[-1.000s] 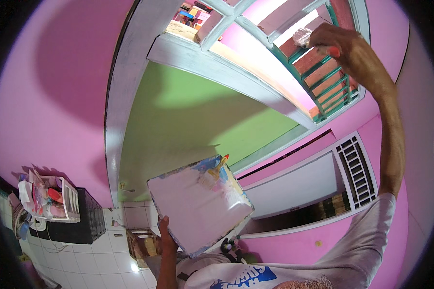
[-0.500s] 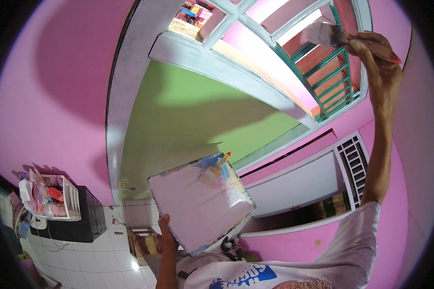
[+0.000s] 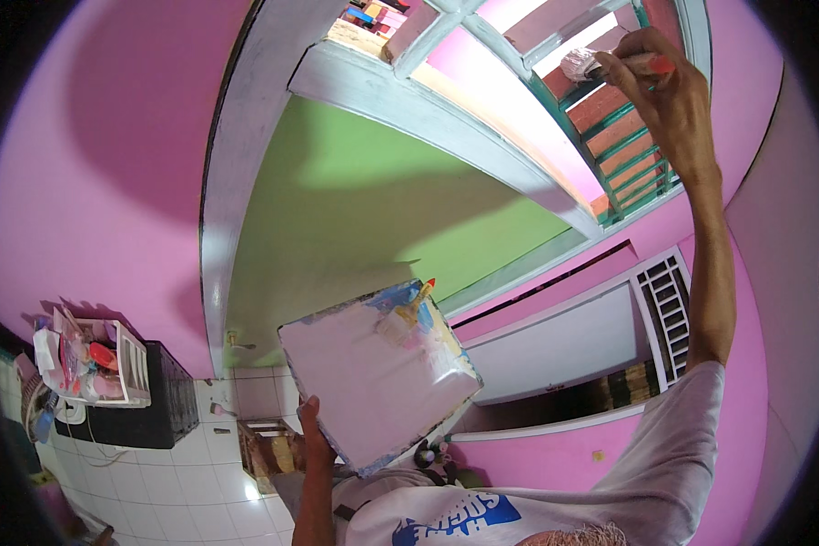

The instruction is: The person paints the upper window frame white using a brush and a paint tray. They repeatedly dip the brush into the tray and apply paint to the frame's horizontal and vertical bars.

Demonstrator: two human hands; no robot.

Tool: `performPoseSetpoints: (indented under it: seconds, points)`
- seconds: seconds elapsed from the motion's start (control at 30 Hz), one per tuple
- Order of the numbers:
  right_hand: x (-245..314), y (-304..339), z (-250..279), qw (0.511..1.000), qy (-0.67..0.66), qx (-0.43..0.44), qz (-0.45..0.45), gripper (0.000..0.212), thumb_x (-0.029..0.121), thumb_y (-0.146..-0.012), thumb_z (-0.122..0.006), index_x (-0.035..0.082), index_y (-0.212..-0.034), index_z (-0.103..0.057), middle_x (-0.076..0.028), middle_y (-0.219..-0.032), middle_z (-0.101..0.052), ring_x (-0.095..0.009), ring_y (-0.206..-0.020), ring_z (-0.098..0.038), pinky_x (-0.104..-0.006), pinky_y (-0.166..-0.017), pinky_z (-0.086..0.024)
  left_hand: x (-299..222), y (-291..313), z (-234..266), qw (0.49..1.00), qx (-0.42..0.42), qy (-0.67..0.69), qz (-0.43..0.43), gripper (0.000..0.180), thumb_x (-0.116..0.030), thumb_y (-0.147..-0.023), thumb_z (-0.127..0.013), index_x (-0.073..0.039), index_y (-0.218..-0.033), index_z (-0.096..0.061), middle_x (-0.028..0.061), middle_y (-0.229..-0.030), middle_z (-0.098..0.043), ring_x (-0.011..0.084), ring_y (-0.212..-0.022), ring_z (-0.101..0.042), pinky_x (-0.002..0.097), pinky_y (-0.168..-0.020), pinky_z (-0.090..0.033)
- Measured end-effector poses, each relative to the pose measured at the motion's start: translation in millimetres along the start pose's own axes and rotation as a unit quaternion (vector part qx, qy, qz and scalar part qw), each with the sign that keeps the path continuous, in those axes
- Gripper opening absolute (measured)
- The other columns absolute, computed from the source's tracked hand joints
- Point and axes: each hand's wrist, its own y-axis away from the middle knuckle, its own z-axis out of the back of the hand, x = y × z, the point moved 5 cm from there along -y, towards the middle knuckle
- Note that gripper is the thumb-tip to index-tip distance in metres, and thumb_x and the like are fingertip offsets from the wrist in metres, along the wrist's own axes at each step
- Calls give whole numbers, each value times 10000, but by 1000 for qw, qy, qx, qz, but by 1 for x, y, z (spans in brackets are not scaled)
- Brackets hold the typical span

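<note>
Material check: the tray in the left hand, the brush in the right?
Tray: perhaps plastic or metal; a coat of pale, glossy paint hides the base. Brush: pale-coated bristles, fibre unclear; handle probably wood, judging by its brownish, red-tipped look.

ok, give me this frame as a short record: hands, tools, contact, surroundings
left hand: grips the square paint tray at its lower-left edge
right hand: raised, holding a paintbrush, bristles pointing left
tray contents: pale pinkish paint smears; second brush lying at the upper-right corner
contact: cannot tell whether the bristles touch the window frame
surroundings: pink wall, green panel below the frame
lower left: white basket of mixed items on a black box
</note>
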Motion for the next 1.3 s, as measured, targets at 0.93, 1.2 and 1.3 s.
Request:
performPoseSetpoints:
  seconds: [0.93,1.2,1.3]
  points:
    - [10,18,30,999,-9,-20,30,111,113,-908,-674,34,-985,-686,-69,-1011,-650,-190,-891,-685,-352,-781,-628,-7,6,-4,1000,-9,9,2,685,-523,-823,-611,-87,-1321,-432,142,-1254,-481,299,-1155,-477,451,-978,-399]
    - [10,15,5,1000,-14,-13,4,128,77,-902,-668,37,-1017,-708,-61,-1037,-655,-213,-942,-692,-374,-839,-622,-15,10,-12,1000,-18,-13,4,689,-533,-821,-615,-76,-1310,-449,127,-1229,-500,287,-1135,-491,455,-958,-411]
    - [17,7,1,997,54,-25,43,172,164,-931,-652,54,-1061,-676,-84,-1019,-662,-215,-903,-701,-367,-794,-620,-6,4,-3,1000,-15,-2,-4,671,-529,-830,-609,-66,-1293,-463,124,-1202,-517,280,-1115,-503,446,-944,-424]
